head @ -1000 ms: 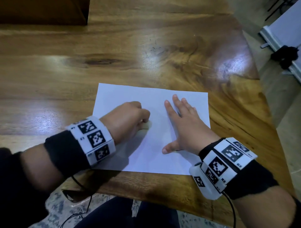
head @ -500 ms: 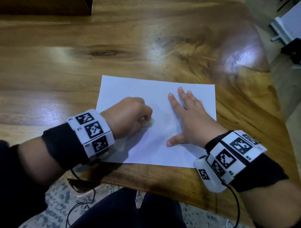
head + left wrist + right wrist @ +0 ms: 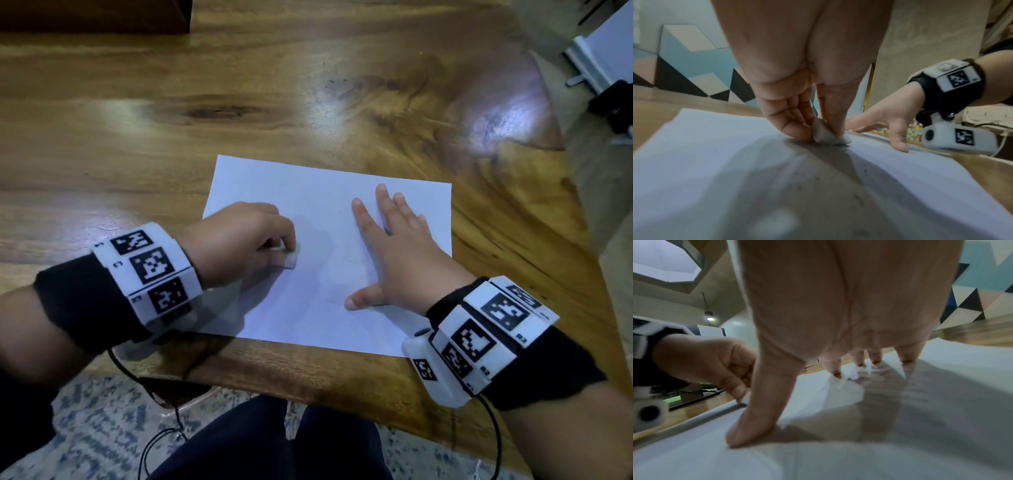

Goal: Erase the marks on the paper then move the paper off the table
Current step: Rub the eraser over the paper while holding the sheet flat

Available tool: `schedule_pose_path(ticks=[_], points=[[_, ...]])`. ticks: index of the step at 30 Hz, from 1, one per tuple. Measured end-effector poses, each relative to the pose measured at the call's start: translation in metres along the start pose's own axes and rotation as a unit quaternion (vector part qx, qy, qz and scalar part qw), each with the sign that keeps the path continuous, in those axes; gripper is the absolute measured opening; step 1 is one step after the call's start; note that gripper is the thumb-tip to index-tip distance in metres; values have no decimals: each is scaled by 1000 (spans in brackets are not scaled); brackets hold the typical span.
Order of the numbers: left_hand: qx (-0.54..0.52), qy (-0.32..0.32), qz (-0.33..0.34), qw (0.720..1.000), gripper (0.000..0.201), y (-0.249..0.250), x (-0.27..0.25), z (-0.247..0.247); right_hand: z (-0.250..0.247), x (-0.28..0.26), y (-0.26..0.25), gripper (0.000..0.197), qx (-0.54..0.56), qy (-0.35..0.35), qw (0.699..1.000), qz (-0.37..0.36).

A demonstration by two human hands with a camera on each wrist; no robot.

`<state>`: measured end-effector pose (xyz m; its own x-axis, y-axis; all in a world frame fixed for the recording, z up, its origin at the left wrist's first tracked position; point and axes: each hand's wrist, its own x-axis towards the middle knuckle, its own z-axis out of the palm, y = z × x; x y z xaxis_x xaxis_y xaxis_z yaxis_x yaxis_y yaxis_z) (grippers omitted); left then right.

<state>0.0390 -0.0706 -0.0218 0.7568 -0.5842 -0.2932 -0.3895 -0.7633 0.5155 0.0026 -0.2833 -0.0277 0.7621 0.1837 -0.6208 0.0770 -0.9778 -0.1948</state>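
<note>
- On the near part of the wooden table (image 3: 308, 102), close to its near edge, a white sheet of paper (image 3: 308, 192) is laid flat, slightly skewed.
- A small pale eraser (image 3: 291, 257) is pinched between the curled fingers and thumb of the left hand (image 3: 239, 240), and its lower face is pressed against the left half of the paper.
- From the left wrist view, the eraser (image 3: 828, 134) is seen touching the sheet, with the fingertips (image 3: 797, 129) bunched tightly around it and a shadow cast toward the camera.
- Small dark specks are scattered on the paper (image 3: 715, 154) near that camera; whether they are crumbs or marks cannot be told.
- The right hand (image 3: 400, 253) is laid open on the right half of the sheet, palm down, with 4 fingers stretched toward the far edge and the thumb spread to the left; nothing is gripped by it.
- In the right wrist view, the right hand's fingertips (image 3: 875, 360) and thumb are shown planted on the paper (image 3: 838, 459).
- Faint grey traces are barely made out on the paper between the 2 hands.
- White marker-printed bands (image 3: 147, 270) over black cuffs are worn on both wrists.
</note>
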Motion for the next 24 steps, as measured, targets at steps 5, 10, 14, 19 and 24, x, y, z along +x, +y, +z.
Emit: schedule_pose_path(ticks=[5,10,14,19,24], points=[[14,-12,-22,1000,17,-9,2,-11,0,-3,-9,122,-22,-4,1000,-6],[23,0,15,1000,19,17,12,-3,-1,-3,-12,123,-46,0,999,1],[37,-4,62,997,14,33,15,18,1,-1,-12,125,-47,-2,999,4],[38,-120,110,986,16,22,-7,20,2,-1,-12,125,-46,-1,999,3],[42,-2,111,993,11,28,27,12,4,0,-12,124,-39,4,999,0]])
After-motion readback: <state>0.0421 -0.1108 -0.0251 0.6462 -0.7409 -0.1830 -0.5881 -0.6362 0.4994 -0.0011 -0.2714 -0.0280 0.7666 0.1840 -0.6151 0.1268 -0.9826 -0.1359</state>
